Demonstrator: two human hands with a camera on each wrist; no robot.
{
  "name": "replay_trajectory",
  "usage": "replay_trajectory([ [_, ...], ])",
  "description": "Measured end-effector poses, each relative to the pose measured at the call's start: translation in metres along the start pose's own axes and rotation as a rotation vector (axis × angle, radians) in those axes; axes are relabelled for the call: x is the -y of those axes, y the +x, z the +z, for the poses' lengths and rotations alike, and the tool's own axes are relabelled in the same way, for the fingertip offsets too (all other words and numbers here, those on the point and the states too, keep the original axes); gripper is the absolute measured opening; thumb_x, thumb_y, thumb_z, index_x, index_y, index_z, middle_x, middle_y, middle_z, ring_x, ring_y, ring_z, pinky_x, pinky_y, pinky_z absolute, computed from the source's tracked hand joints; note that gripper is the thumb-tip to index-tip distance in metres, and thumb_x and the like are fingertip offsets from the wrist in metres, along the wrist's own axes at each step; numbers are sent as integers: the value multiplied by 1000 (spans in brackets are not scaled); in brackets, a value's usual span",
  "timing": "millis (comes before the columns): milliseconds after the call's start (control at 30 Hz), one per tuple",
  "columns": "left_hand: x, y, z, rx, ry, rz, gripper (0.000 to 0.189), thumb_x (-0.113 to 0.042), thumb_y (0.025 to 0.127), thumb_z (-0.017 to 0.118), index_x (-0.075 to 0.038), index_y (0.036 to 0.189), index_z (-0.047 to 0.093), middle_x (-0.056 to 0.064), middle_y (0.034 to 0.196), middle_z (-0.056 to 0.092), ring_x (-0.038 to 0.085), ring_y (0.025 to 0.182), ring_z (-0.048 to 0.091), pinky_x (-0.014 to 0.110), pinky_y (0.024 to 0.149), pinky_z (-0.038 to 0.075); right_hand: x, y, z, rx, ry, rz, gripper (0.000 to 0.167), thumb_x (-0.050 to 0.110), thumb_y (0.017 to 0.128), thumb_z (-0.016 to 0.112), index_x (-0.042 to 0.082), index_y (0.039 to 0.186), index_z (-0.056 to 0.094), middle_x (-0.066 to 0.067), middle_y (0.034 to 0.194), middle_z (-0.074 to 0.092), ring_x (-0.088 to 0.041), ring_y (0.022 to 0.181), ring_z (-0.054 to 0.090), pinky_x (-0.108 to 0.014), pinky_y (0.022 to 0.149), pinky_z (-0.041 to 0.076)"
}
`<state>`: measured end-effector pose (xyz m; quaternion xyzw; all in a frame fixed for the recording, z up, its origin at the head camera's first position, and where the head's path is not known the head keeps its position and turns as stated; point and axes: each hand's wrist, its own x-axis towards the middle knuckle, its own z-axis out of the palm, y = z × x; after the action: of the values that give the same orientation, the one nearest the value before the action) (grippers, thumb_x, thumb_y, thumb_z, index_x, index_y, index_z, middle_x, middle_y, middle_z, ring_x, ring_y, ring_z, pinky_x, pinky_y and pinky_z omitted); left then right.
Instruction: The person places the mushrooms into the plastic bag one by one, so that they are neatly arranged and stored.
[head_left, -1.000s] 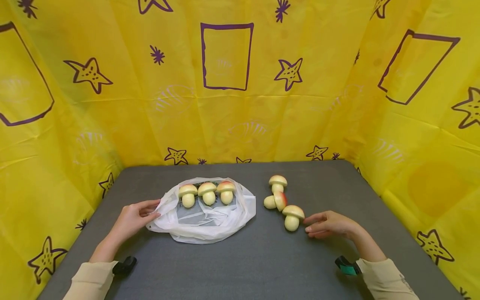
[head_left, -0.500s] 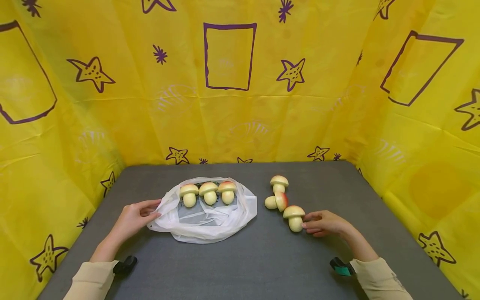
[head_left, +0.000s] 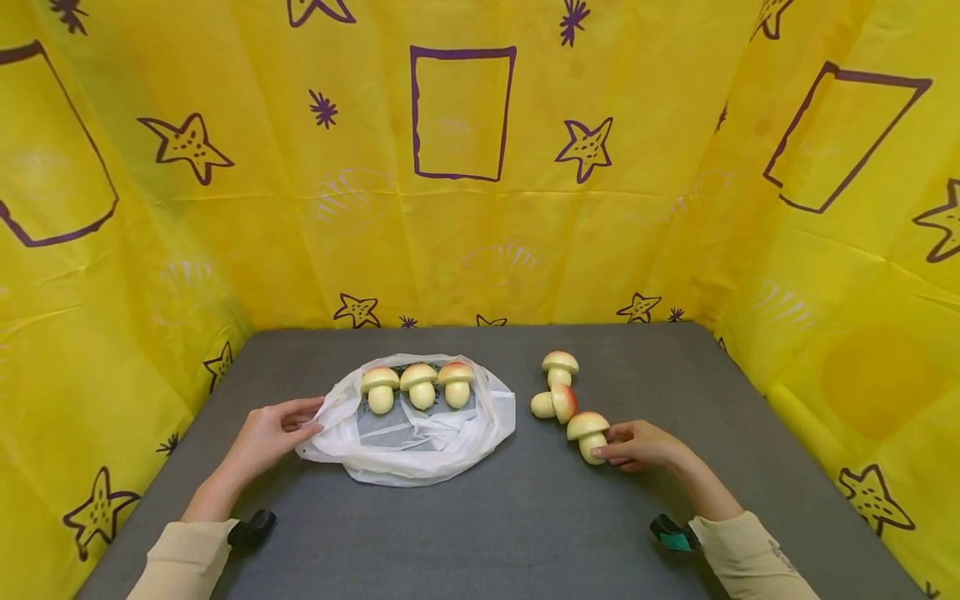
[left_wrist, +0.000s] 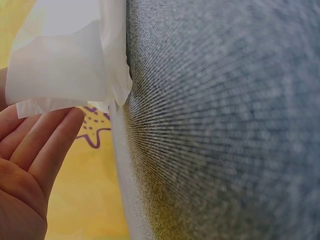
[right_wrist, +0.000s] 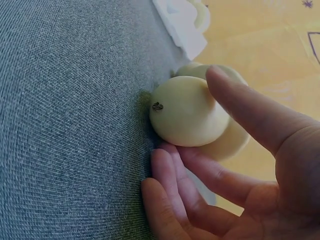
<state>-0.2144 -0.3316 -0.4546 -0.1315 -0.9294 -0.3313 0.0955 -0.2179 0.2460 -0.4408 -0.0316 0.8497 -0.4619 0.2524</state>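
In the head view a white plastic bag [head_left: 352, 454] lies with its mouth spread, three toy mushrooms inside: a left one [head_left: 380, 398], a middle one [head_left: 420, 392] and a right one [head_left: 456, 390]. My left hand [head_left: 268, 432] pinches the bag's left edge between thumb and fingers; the left wrist view shows the thin plastic [left_wrist: 55, 65] over the fingers. On the right, my right hand [head_left: 647, 447] has thumb and fingers around the stem of the nearest loose mushroom [head_left: 588, 427]. Up close, that pale stem [right_wrist: 182, 112] has a small dark mark at its end.
Two more toy mushrooms lie just beyond the gripped one: a tipped one [head_left: 558, 403] and a farther one [head_left: 560, 364]. The dark grey table [head_left: 465, 542] ends at yellow patterned cloth [head_left: 465, 250] at the back and sides.
My right hand has moved left to the nearest loose mushroom and closed its thumb and fingers on the stem. The mushroom has tilted slightly. My left hand keeps its hold on the bag.
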Motion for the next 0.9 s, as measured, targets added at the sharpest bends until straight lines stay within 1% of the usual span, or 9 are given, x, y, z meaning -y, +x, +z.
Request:
replay_trajectory([
  [200, -1, 2, 1, -22, 4, 24, 42, -24, 81, 76, -7, 118, 67, 12, 110, 70, 3, 84, 68, 17, 70, 55, -2, 2, 0, -3, -17, -2, 60, 26, 83, 73, -11, 125, 52, -17, 113, 64, -25, 97, 66, -38, 79, 56],
  [300, -1, 2, 1, -24, 12, 27, 42, -24, 80, 76, -8, 118, 67, 11, 109, 70, 1, 84, 67, 17, 69, 55, -3, 4, -1, 6, -5, -1, 60, 25, 83, 73, -11, 125, 52, -19, 115, 64, -26, 99, 65, -39, 81, 56],
  [567, -3, 3, 0, -16, 20, 16, 43, -26, 80, 76, -7, 118, 67, 12, 109, 70, 9, 85, 69, 21, 70, 56, -4, 6, -2, 17, 35, -13, 58, 22, 83, 74, -13, 125, 52, -18, 112, 65, -26, 100, 65, -38, 82, 56],
  [733, -5, 3, -1, -9, 20, 11, 44, -26, 80, 76, -7, 119, 66, 12, 110, 70, 11, 86, 70, 22, 70, 56, -4, 5, -4, 22, 76, -24, 62, 21, 81, 75, -15, 125, 50, -19, 115, 63, -22, 98, 65, -37, 83, 56],
  [900, -6, 3, -2, -8, 21, 7, 44, -25, 81, 76, -7, 119, 66, 12, 110, 70, 13, 86, 70, 22, 70, 57, -2, 3, -6, 1, 121, -27, 68, 20, 79, 77, -19, 126, 47, -25, 120, 59, -19, 95, 67, -36, 83, 56],
])
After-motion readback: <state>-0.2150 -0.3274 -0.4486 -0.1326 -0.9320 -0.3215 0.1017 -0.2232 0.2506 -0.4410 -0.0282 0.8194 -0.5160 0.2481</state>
